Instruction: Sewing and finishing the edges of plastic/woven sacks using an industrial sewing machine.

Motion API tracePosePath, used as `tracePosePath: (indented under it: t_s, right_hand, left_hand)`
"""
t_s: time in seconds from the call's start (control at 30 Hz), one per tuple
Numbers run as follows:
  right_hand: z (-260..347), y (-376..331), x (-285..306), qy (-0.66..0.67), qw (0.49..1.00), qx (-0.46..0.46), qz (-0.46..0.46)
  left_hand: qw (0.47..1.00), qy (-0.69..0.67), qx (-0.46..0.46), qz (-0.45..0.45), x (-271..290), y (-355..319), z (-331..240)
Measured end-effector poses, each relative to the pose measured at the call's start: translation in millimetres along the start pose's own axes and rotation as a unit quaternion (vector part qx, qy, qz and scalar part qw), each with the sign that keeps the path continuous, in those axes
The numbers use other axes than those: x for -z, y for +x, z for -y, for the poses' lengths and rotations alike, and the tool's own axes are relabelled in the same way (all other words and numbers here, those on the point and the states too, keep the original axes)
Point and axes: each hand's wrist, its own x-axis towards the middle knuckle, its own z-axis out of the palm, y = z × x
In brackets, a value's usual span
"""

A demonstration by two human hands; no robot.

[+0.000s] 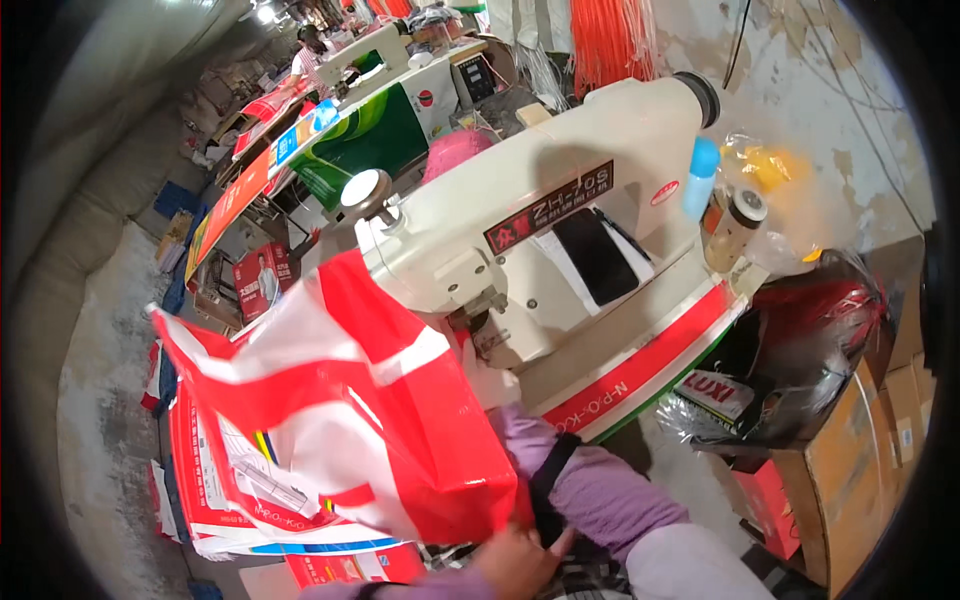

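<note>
A large red and white plastic sack [430, 440] billows up in front of the sewing machine [540, 190], its upper edge close to the machine's needle end. At the sack's lower right corner, my left hand [515, 562] is closed on the edge with curled fingers. My right arm, in a purple sleeve with a dark band, reaches up along the sack's right side. Something white, apparently a glove on my right hand [492, 385], shows beside the needle area; its fingers are hidden behind the sack. More printed sacks [200, 480] lie stacked under the raised one.
A black phone [597, 257] lies on the machine bed. Beyond its right end stand a blue-capped bottle [702, 180] and a jar [738, 228]. Cardboard boxes [850, 480] and a dark plastic bag [800, 340] fill the right side. Farther back, a person [308, 55] sits near another machine.
</note>
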Motion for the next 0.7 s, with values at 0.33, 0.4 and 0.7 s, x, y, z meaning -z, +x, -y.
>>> tracePosePath:
  t_s: [0.33, 0.4, 0.7]
  right_hand:
    - [-42, -77, 27, 0.231, 0.872, 0.275, -0.333]
    - [-20, -114, 71, 0.656, 0.745, 0.114, -0.051]
    - [-33, -176, 93, 0.367, 0.858, 0.354, -0.068]
  left_hand:
    - [0.671, -0.246, 0.467, -0.521, -120, -335, 412]
    - [0.669, 0.034, 0.518, -0.532, -145, -298, 422]
    - [0.725, -0.217, 0.412, -0.507, -75, -187, 409]
